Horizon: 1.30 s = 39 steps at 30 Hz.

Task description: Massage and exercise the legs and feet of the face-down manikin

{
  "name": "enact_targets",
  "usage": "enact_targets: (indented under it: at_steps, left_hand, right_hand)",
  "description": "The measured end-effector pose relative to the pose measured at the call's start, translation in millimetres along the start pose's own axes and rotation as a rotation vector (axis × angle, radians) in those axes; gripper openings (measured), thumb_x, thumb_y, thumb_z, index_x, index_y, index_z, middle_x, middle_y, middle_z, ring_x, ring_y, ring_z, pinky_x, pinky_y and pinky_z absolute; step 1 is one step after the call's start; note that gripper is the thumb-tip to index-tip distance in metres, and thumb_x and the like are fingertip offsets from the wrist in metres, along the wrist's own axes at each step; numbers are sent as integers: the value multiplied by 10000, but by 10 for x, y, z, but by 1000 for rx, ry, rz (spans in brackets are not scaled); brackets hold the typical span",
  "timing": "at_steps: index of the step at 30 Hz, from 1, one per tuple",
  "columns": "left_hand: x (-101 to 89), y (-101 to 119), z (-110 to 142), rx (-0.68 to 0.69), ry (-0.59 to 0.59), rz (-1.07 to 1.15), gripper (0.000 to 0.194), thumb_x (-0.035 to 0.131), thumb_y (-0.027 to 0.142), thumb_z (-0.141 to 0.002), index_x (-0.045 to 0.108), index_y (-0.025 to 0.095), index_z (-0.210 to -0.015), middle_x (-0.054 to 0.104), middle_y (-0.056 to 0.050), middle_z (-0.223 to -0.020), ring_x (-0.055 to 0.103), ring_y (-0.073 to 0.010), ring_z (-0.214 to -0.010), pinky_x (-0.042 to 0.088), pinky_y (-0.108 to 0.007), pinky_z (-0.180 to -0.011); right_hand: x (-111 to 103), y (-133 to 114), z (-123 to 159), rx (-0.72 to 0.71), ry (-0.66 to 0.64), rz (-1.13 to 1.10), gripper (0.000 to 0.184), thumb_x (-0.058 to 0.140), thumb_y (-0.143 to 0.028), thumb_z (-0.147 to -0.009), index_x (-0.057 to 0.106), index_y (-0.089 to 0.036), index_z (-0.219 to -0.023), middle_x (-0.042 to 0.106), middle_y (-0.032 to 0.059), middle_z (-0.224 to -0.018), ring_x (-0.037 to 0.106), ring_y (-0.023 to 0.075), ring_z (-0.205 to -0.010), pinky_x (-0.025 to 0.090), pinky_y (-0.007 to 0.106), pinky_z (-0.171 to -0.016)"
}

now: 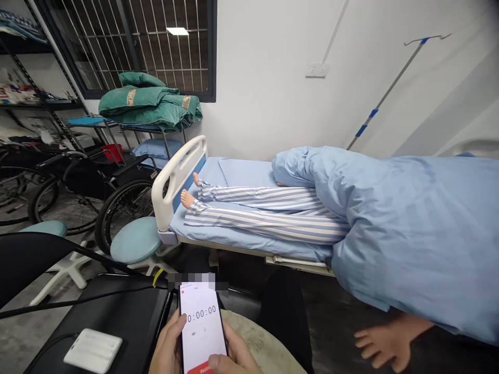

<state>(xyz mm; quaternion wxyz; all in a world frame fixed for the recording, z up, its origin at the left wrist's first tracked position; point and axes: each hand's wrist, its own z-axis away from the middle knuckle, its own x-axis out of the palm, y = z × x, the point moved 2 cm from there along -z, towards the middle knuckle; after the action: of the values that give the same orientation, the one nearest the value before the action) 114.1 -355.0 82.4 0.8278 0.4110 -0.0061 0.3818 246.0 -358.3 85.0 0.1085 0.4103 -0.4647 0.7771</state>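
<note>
A smartphone (202,327) with a white timer screen reading 0:00:00 is held upright at the bottom of the view. My left hand (168,347) wraps its left edge, thumb resting on the screen side. My right hand (233,355) grips the right edge, its thumb lying on the lower screen near a red button. Beyond the phone stands a hospital bed (177,179) with a manikin in striped pyjama trousers (268,213) lying on it, its upper body covered by a light blue quilt (413,223). A manikin hand (384,340) hangs out below the quilt.
A black case (128,317) with a white power bank (92,350) lies at lower left. Teal stools (134,240) stand by the bed's footboard. Wheelchairs (78,192), a rack with green folded quilts (152,101) and shelves fill the left. An IV pole (390,91) leans at the wall.
</note>
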Motion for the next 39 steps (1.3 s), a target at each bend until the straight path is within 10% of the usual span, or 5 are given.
enact_targets:
  at_steps: [39]
  left_hand:
    - [217, 185, 259, -9, -176, -59, 455, 673, 344, -629, 607, 148, -1035, 699, -61, -948, 626, -271, -916, 510, -341, -754]
  right_hand:
    - [95, -253, 77, 143, -99, 179, 817, 487, -25, -517, 374, -232, -1299, 625, 17, -1087, 576, 208, -1000, 422, 297, -817]
